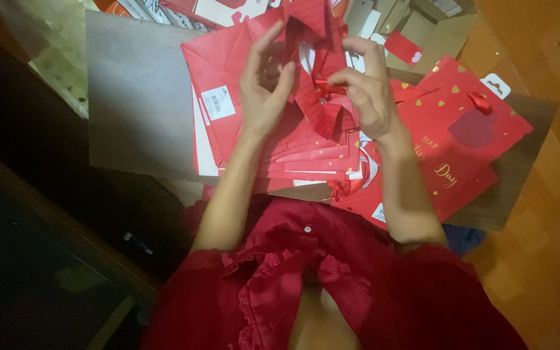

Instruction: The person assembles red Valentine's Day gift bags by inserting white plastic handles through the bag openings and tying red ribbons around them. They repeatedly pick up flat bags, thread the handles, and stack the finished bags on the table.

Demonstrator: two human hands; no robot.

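Grey board [137,97] serves as work surface, laid over orange tiled floor [539,259]; dark furniture at left, detail too dim to tell. On the board: a fanned stack of flat red gift bags [306,155] w/ gold heart dots, one showing a white barcode label [218,102]. To the right, apart from the stack, a larger red bag [468,149] lies face up w/ gold lettering, a darker heart patch and a white hang tab. Item in hand: a striped red paper bag [315,71], held up above the stack, mouth partly opened, body creased. Left hand [264,87] is against its left panel, fingers spread and curled loosely; whether it actually pinches the paper, cannot tell. Right hand [367,91] is closed, thumb and forefinger pinching the small red ribbon [325,87] at bag front. Risks, as judged: ribbon is thin and its fixing looks slight, so a hard pull could tear it out or rip the panel; creases already present may set permanently if squeezed; the stack below is loosely fanned, so a forearm brushing it could slide bags off the board edge.
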